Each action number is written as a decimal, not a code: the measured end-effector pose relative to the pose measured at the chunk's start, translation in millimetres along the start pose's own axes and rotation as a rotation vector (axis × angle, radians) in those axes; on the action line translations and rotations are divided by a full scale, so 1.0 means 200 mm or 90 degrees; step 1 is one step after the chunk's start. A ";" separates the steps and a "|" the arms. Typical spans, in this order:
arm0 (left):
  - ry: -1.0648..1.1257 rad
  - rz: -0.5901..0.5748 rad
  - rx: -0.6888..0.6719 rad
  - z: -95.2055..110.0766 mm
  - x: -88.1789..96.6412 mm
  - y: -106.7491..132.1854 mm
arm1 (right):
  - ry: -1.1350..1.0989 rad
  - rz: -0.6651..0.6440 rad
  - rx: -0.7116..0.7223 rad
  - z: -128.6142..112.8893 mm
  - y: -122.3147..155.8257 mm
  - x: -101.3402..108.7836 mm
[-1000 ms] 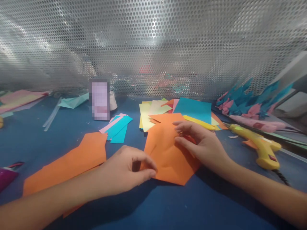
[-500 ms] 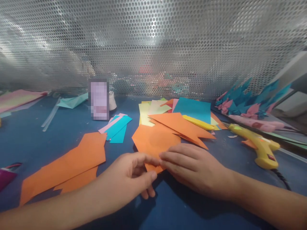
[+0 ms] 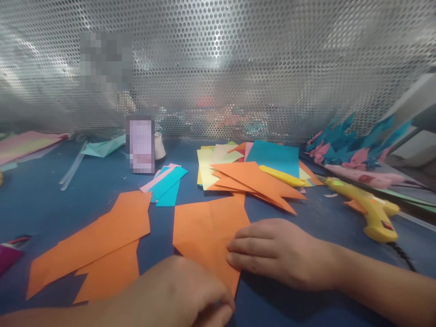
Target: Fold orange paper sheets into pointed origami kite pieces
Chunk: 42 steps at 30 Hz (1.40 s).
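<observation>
Paper (image 3: 209, 222), an angular, faintly creased orange sheet, lies on the dark-blue tabletop (image 3: 51, 200). The bare right hand (image 3: 275, 252) rests its together-held fingers on the right edge; the bare left hand (image 3: 185, 290) curls over the near end. Whether either clamps cannot be told.

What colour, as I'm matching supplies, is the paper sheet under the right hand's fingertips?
Orange; the paper sheet shows best in the head view.

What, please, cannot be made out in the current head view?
Head view:
Left hand: lower part cut off by the bottom edge.
Central orange paper: near side partly hidden by that hand.
Purple object: cut off by the left edge.
Upright object: masked by pixelation.
</observation>
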State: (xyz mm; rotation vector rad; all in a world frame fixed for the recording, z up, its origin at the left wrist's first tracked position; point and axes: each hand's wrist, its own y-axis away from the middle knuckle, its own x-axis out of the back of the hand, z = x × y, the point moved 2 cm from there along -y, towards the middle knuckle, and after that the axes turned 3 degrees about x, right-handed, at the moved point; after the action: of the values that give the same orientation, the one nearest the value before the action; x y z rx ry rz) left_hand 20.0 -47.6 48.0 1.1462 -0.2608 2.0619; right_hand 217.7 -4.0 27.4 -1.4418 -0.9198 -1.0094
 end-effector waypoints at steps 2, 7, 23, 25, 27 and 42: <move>-0.048 0.018 -0.058 0.00 -0.01 0.00 | 0.000 -0.008 0.002 -0.01 0.00 0.01; -0.082 0.098 -0.143 -0.03 -0.07 -0.01 | -0.006 -0.024 0.015 -0.02 -0.01 0.01; -0.146 0.096 -0.235 -0.09 -0.11 0.01 | 0.028 -0.083 -0.056 0.01 -0.01 0.00; -0.151 0.100 -0.240 -0.09 -0.10 0.00 | 0.069 -0.069 -0.078 0.04 0.00 -0.01; -0.130 0.096 -0.228 -0.09 -0.10 -0.01 | 0.105 -0.061 -0.095 0.07 0.02 -0.01; 0.002 0.076 -0.170 -0.10 -0.05 -0.02 | 0.120 -0.022 0.015 0.03 0.02 0.03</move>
State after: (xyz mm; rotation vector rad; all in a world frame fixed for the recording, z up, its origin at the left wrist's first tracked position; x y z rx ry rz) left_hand 12.3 -40.0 27.2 0.9839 -0.5974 2.0562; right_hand 224.8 0.7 30.8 -1.2905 -0.8193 -1.1352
